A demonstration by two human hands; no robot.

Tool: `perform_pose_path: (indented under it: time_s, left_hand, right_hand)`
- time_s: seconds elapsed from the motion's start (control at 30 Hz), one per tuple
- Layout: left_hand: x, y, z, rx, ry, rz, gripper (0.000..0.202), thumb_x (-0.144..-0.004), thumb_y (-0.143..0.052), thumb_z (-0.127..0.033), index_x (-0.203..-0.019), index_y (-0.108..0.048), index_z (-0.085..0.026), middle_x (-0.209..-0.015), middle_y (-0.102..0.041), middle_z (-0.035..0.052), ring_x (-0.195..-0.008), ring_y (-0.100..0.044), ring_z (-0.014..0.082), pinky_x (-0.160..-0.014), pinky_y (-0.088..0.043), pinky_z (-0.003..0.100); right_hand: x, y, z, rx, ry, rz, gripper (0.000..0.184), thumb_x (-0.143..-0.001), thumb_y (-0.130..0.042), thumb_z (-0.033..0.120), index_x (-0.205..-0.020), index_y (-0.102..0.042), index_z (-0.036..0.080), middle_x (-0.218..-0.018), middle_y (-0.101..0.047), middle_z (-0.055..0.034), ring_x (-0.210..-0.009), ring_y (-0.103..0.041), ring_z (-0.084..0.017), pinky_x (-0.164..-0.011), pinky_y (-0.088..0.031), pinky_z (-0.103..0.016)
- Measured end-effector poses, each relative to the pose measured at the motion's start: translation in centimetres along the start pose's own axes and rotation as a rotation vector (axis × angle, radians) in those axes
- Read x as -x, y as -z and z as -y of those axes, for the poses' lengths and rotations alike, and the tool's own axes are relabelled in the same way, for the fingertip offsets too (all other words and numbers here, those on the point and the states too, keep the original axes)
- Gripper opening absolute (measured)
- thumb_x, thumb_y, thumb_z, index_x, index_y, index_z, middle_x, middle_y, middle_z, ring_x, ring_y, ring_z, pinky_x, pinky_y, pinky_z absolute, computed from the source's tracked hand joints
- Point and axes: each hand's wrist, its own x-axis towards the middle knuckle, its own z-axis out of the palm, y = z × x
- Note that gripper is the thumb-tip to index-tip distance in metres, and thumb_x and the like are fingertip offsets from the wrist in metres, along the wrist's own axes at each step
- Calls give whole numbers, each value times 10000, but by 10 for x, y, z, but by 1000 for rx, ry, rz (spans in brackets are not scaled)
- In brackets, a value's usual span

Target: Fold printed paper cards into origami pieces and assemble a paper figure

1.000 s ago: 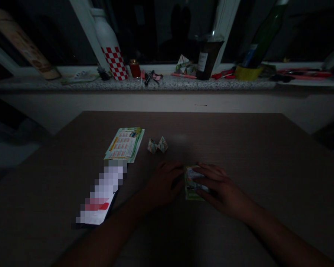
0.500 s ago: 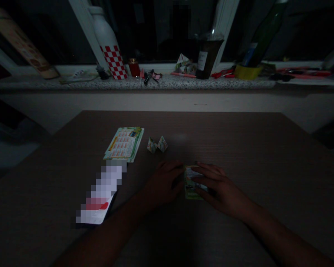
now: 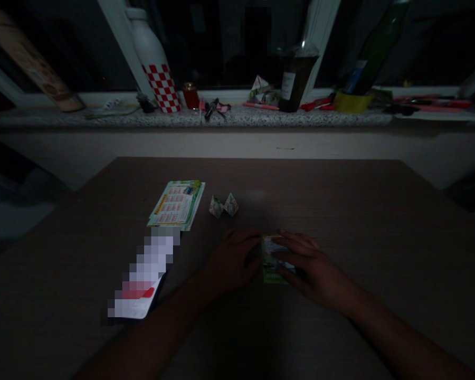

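A small green-and-white printed piece of paper (image 3: 274, 274) lies on the table, looking folded into a rough square. My right hand (image 3: 312, 269) rests flat over its right part with the fingers apart. At the paper's left edge is my left hand (image 3: 233, 261), fingers stretched out and thumb apart from them; whether the fingertips touch the edge I cannot tell in the dim light. Just beyond my left hand stands a small folded paper figure (image 3: 224, 206) with two pointed peaks. A stack of printed sheets (image 3: 176, 206) lies farther left.
A lit phone (image 3: 140, 285), mostly pixelated, lies on the brown table (image 3: 360, 211) left of my left forearm. Along the stone windowsill (image 3: 237, 119) stand a checkered white bottle (image 3: 158, 68), a dark cup (image 3: 295, 82), a green bottle (image 3: 382, 47) and a yellow tape roll (image 3: 352, 102).
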Motion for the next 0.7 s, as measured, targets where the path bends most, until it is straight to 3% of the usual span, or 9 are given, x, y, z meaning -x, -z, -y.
perform_pose_path:
  time_s: [0.7]
  left_hand:
    - [0,0,-1,-2,23,-10,397,-826,-596,-267,-1210,-553,-179,-1311,-550,86,-1213,-477,230,-1059,-339,418]
  right_hand:
    - [-1,1,1,-2,10,-3,304,-859,-597,216,-1160,-626,257,-1313,-578,-80,-1306,-423,-285,-1006,-387,-503]
